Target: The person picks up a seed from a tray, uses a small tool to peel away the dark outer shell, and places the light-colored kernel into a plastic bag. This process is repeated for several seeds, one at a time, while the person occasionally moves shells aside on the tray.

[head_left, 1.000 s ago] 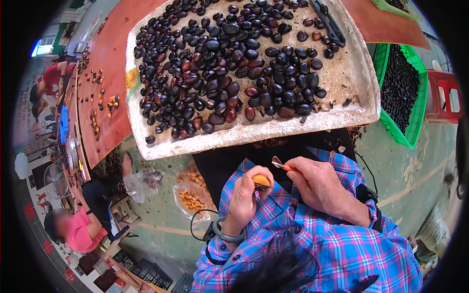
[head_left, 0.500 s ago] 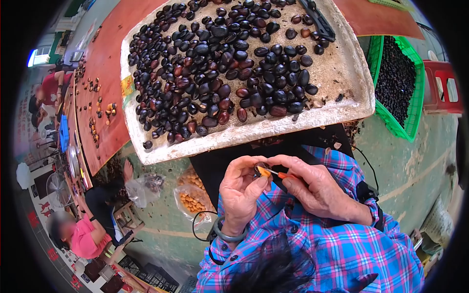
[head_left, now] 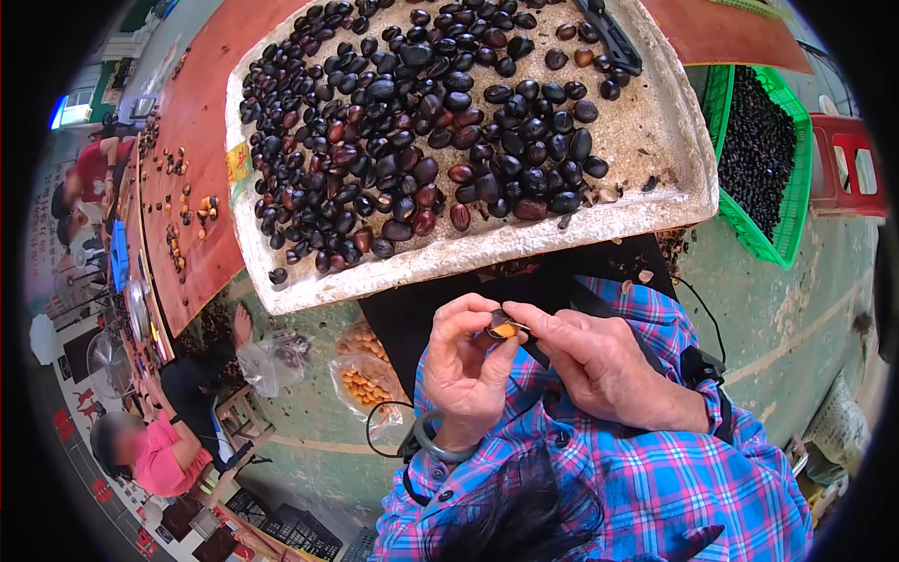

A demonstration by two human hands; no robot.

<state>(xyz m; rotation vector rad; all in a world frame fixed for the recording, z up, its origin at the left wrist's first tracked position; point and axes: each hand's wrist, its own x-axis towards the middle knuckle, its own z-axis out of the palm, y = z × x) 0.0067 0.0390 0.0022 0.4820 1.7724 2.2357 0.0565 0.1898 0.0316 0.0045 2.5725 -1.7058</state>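
A dark nut (head_left: 501,327) with its shell partly opened shows an orange-yellow kernel. My left hand (head_left: 467,361) pinches it between thumb and fingers, above my lap. My right hand (head_left: 613,365) is closed at the nut's right side, its fingertips against the shell. A thin blade tip shows by the nut; the tool's handle is hidden in the right fingers. Beyond both hands lies a white foam tray (head_left: 393,266) holding several dark, glossy nuts (head_left: 379,91).
A green basket (head_left: 799,178) of dark nuts and a red stool (head_left: 847,169) stand right. Bags of orange kernels (head_left: 367,386) lie on the floor left of my hands. Two people sit at left, one in a pink shirt (head_left: 170,456), near a reddish table (head_left: 201,122).
My right hand has turned and its fingertips have come onto the nut. The tool's orange handle, visible before, is now hidden. The tray appears shifted slightly left and up.
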